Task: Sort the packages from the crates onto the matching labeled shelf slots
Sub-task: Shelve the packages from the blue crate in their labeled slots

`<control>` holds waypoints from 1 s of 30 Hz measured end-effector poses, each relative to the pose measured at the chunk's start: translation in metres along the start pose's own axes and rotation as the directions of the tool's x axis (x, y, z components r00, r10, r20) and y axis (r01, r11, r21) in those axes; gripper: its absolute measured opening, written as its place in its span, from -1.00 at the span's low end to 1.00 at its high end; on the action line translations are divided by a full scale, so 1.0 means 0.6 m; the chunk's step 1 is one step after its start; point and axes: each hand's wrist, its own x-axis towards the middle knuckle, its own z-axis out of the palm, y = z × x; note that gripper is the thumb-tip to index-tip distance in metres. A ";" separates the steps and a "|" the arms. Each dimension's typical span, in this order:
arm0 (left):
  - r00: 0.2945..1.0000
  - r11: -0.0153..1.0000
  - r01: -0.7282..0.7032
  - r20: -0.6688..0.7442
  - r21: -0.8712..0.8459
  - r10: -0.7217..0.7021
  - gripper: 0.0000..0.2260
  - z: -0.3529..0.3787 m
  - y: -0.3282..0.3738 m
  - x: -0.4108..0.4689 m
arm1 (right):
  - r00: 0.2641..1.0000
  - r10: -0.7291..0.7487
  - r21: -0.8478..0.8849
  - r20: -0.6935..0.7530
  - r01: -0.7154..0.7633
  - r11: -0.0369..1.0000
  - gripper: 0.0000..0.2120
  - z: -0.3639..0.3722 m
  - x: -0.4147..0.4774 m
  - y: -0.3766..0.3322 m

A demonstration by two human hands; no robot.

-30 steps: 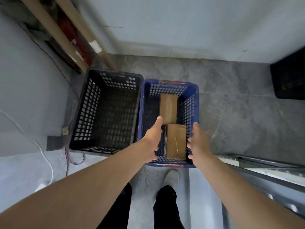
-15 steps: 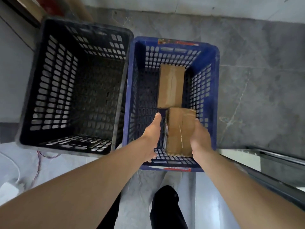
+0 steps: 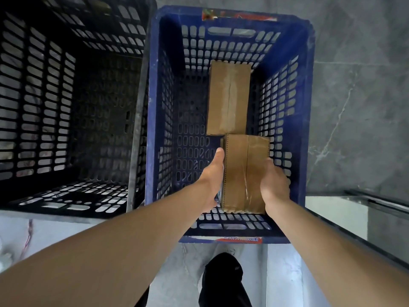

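Both hands are down inside the blue perforated plastic crate (image 3: 152, 129), closed in on the near brown cardboard package (image 3: 243, 169) from either side. The left hand (image 3: 212, 173) lies against its left face with the thumb along the upper edge. The right hand (image 3: 274, 182) cups the right edge. The fingers of both are hidden down the sides, so how far they reach under cannot be told.

The package sits at the near right of the crate, its far end touching the far brown cardboard package (image 3: 229, 98), which lies flat on the crate floor. The black perforated plastic crate (image 3: 135, 140) stands just beside on the left, on the grey stone floor (image 3: 354, 107).

The box looks stiff and square-cornered, probably light enough for a two-handed squeeze. Clear tape runs down its middle and looks glossy, so bare cardboard on the side faces should give the surer hold. Pressing too hard could dent the walls. Lifting straight up should clear the crate's right wall.
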 end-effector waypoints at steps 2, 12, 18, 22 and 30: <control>1.000 1.000 0.012 0.014 0.000 -0.012 -0.30 0.006 0.001 0.001 | 1.000 0.019 0.044 0.012 -0.019 0.999 -0.44 0.004 0.009 0.001; 1.000 1.000 0.018 -0.011 -0.020 -0.019 0.05 -0.012 -0.009 0.055 | 1.000 -0.019 0.052 0.022 0.017 0.998 -0.42 0.031 -0.001 0.001; 0.996 0.999 0.003 -0.094 0.032 0.000 0.05 -0.049 -0.005 0.056 | 0.998 -0.063 0.159 0.030 0.058 0.986 -0.44 0.059 -0.043 -0.013; 0.994 1.000 0.014 -0.110 -0.004 -0.014 -0.18 -0.066 0.009 0.022 | 0.999 -0.050 0.266 -0.011 0.051 0.963 -0.49 0.071 -0.067 -0.019; 0.970 0.983 -0.181 -0.162 0.022 0.182 0.23 -0.044 0.033 0.097 | 0.999 -0.008 0.301 0.050 -0.007 0.954 -0.51 0.070 -0.062 -0.028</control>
